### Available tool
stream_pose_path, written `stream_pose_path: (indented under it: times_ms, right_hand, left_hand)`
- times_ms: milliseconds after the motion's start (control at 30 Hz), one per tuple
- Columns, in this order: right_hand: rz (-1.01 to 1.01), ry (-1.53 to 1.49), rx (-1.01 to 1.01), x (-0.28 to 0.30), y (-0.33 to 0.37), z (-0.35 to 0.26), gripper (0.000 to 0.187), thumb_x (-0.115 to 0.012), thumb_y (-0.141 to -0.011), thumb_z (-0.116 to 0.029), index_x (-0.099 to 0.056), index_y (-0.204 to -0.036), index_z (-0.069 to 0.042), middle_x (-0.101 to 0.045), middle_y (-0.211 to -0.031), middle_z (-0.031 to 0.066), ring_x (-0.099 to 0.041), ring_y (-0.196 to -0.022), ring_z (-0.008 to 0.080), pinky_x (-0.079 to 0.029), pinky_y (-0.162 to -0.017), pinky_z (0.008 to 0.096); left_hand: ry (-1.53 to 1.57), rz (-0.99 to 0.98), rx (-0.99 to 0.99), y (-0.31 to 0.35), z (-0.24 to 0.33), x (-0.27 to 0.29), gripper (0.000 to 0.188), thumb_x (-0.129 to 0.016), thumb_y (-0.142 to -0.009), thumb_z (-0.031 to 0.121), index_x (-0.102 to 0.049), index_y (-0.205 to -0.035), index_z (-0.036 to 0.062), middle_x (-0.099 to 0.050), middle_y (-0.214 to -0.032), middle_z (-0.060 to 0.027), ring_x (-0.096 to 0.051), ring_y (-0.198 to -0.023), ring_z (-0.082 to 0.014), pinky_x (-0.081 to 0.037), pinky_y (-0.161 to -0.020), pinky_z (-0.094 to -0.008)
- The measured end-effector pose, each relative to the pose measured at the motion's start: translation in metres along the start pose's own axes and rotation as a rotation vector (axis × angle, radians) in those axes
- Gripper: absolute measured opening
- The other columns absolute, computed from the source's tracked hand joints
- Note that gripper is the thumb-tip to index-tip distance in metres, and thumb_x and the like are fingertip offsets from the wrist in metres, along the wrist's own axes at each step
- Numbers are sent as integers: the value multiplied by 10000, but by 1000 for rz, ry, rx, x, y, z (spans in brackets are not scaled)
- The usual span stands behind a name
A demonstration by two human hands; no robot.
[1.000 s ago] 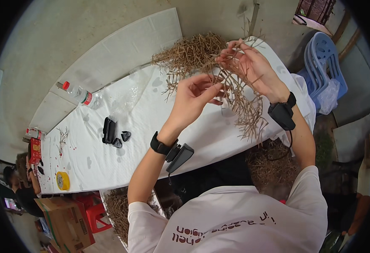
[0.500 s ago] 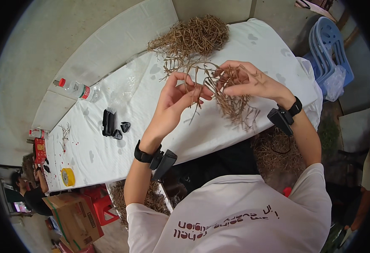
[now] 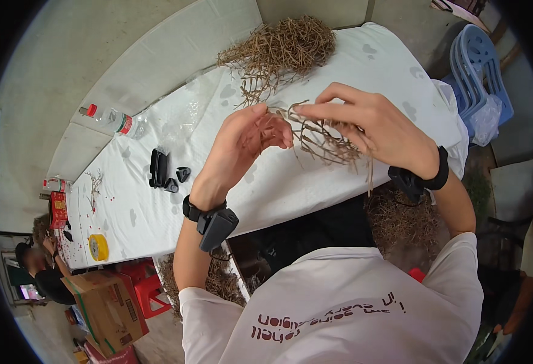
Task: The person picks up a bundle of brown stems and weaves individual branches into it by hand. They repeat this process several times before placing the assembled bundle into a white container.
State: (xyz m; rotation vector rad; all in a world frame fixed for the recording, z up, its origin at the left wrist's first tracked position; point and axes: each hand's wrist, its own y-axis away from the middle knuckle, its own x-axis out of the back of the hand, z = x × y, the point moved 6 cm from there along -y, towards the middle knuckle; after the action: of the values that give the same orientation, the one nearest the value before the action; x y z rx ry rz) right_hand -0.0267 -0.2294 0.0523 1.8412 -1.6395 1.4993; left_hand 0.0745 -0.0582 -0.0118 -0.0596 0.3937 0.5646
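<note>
Over the white-covered table [image 3: 278, 191], my left hand [image 3: 236, 145] is closed, its fingers curled round some thin dry brown twigs whose ends show beside the fingertips. To its right, my right hand [image 3: 381, 124] grips a small tangled bunch of dry twigs [image 3: 330, 144] from above, index finger stretched toward the left hand. Part of the bunch hangs below the right palm, and the palm hides the rest. Beyond both hands, a larger heap of dry twigs [image 3: 287, 48] lies on the table against the wall.
A plastic bottle [image 3: 114, 121], black parts [image 3: 158, 168], yellow tape roll [image 3: 98, 247] and red box [image 3: 57, 210] are on the table's left. More twigs [image 3: 406, 218] lie below. Blue stools [image 3: 479, 73] stand right; a cardboard box [image 3: 105, 309] and another person [image 3: 42, 273] are left.
My right hand has turned palm-down over the twig bunch, its index finger reaching left. My left hand has rotated, its fingers curling inward. The bunch hangs lower beneath the right hand.
</note>
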Motion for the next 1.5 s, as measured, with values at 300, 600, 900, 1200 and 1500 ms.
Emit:
stream_pose_path:
  times_ms: [300,600,900,1200,1500]
  right_hand:
    - [-226,115,116,-11,18,-26,657,-654,-776,109,-713,-1334,-231,-606,-1316,84,-665,-713,236,-560,-606,343]
    - [-447,-65,-98,-13,30,-16,595,-712,-763,-72,-672,-1352,-142,-525,-1427,133,-664,-740,341,-556,-724,423]
    - [-299,-230,-204,-26,24,2,374,-651,-961,-178,-579,-1307,-56,-579,-1323,157,-654,-742,365,-521,-716,442]
    - [-316,-174,-207,-30,26,4,361,-660,-958,-169,-584,-1279,-22,-607,-1216,138,-685,-921,311,-529,-738,398]
    - [-380,-435,-349,-48,22,28,313,-734,-928,-313,-718,-1101,-52,-587,-1118,105,-627,-873,278,-513,-776,400]
  left_hand:
    - [-160,105,-33,0,-5,9,310,-631,-1038,326,-677,-923,41,-701,-930,-69,-651,-878,-176,-504,-921,-341]
    - [-1246,-28,-485,13,29,-23,212,-691,-967,117,-617,-793,20,-718,-1192,-105,-648,-1033,-224,-439,-1025,-347]
    - [-474,-31,-262,4,0,-20,135,-669,-994,55,-563,-924,8,-723,-1008,-111,-696,-970,-158,-543,-903,-351]
    - [-352,-71,-61,1,-16,-15,289,-730,-940,-29,-461,-964,75,-647,-1013,-53,-677,-1026,-129,-544,-911,-289]
    - [-328,-177,-57,5,-21,-16,366,-777,-890,-36,-476,-1063,81,-629,-985,-26,-651,-1008,-119,-509,-924,-280]
